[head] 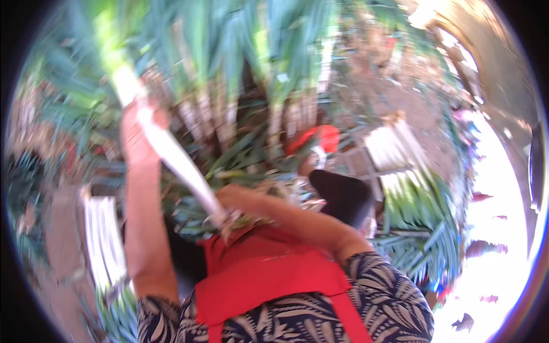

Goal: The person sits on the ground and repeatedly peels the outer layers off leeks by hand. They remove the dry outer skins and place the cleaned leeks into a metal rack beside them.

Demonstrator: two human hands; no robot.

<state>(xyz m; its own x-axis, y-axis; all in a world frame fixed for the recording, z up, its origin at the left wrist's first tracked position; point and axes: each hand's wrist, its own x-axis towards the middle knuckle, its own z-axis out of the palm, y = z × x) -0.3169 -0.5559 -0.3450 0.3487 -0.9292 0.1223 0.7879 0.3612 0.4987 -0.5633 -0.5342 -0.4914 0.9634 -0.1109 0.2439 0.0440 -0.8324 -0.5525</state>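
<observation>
My left hand [145, 122] is closed around the pale shaft of a long-stemmed leek or Welsh onion [178, 156]. The stalk slants across in front of me, green leaves at the upper left and root end down by my red apron [270, 274]. Close to that root end is my right hand [233, 198], against or just beside the stalk. Blur and the angle hide its fingers, so its grip cannot be made out. Beyond my hands, several more stalks [214, 111] lean together with their leaves away from me.
Loose green leaves and trimmings [240, 165] cover the ground before me. A red-orange shoe [319, 139] appears at the end of my dark trouser leg [343, 197]. Bundles of pale-stemmed stalks lie on the right [394, 150] and left [103, 240]. Strong sunlight bleaches the far right.
</observation>
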